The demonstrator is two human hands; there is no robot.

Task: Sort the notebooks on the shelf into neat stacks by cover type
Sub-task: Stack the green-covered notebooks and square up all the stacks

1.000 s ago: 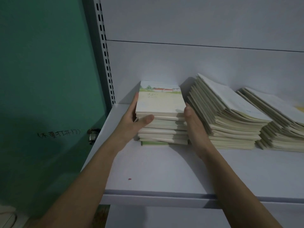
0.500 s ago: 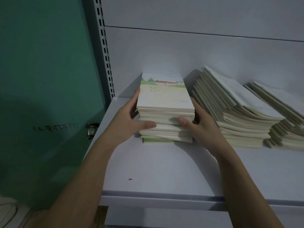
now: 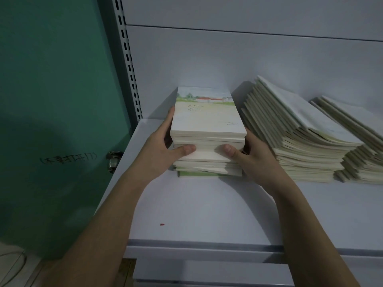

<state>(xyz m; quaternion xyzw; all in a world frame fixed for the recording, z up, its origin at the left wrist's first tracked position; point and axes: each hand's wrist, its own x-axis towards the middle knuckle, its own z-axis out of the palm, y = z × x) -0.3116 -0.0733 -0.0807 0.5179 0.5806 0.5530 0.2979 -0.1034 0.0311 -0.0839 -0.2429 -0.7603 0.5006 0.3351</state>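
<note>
A smooth white metal shelf (image 3: 207,208) stands beside a green door (image 3: 51,100). On it, a stack of cream paper notebooks with a painted field cover (image 3: 207,129) sits between 2 hands. The left hand (image 3: 163,150) and right hand (image 3: 252,156) grip its sides, thumbs on the front. A slanting pile of pale notebooks (image 3: 294,133) lies just beside it.
</note>
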